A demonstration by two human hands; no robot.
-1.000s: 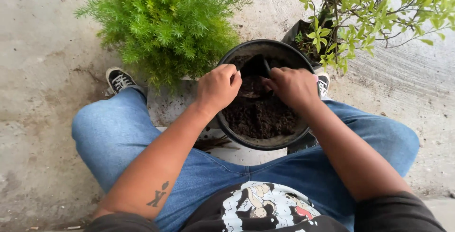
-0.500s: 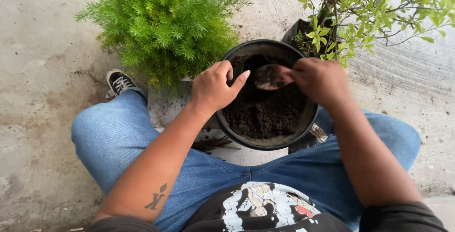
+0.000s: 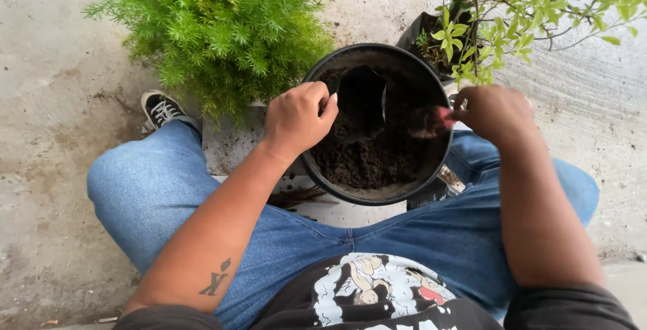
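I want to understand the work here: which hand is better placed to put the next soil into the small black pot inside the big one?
Probably the right hand: it holds the scoop with soil above the big pot. The left hand grips the small black pot.

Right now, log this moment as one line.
left hand: on black pot rim | right hand: holds soil-loaded scoop | scoop: above potting soil

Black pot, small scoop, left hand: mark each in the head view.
black pot [image 3: 369, 195]: head view, near rim.
small scoop [image 3: 426, 122]: head view, soil-filled bowl.
left hand [image 3: 296, 120]: head view, back of hand.
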